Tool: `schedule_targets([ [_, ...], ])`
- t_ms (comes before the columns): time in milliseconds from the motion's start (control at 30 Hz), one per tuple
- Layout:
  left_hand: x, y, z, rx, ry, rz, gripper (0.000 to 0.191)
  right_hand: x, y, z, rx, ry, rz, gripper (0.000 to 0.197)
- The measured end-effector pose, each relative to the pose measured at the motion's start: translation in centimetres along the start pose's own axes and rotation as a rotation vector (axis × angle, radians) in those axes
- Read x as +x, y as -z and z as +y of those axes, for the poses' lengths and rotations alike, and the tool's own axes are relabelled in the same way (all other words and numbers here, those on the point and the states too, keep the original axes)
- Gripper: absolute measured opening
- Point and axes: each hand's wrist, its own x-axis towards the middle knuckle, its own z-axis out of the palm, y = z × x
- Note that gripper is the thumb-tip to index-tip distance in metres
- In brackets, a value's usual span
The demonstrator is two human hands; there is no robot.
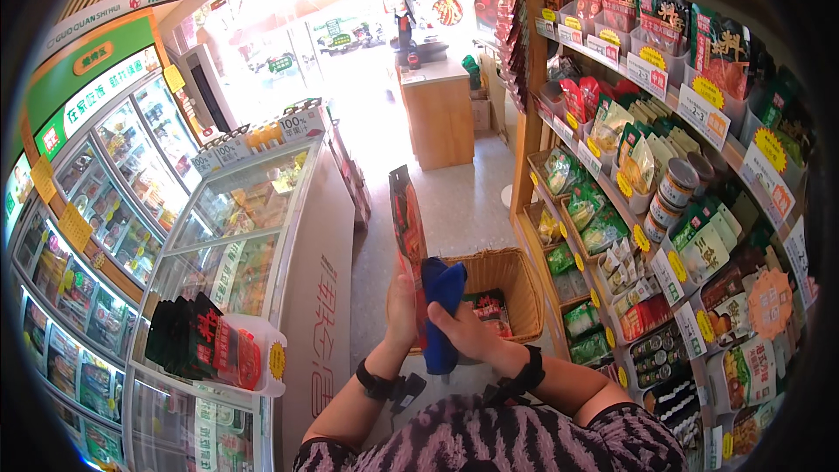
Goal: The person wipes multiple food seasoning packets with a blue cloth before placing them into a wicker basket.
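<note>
My left hand grips a red and black food pouch, which stands upright with its edge towards me. My right hand presses a folded blue cloth against the right face of that pouch. Below and behind my hands is a woven wicker basket with red and black pouches inside. To my left, on the freezer's glass top, a white plastic bin holds several similar red and black pouches.
A chest freezer runs along the left, with glass-door refrigerators beyond it. Wooden shelving packed with pouches and cans flanks the right. Ahead, a wooden counter stands on the grey floor near the bright shopfront.
</note>
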Motion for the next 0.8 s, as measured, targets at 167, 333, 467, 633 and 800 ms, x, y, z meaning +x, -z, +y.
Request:
schedule_targets([
  [167,0.3,-2.5,0.5,0.263,-0.093,-0.028,0.069,-0.2,0.5,0.2,-0.268,0.375,0.123,0.045],
  [333,0.0,-3.1,-0.4,0.320,-0.054,-0.011,0.069,-0.5,1.8,-0.1,-0.071,0.215,0.152,0.036],
  [467,-0.3,-2.3,-1.3,0.227,0.112,-0.013,0.056,-0.9,3.3,0.9,0.138,0.073,0.222,0.023],
  [633,-0.7,-1.0,-1.9,0.181,0.147,-0.002,0.057,-1.5,7.3,1.5,0.480,-0.025,0.372,0.019],
  [800,-1.1,1.5,-3.0,-0.352,0.681,-0.159,0.048,-2.7,9.5,1.9,0.666,-0.139,0.338,0.017],
])
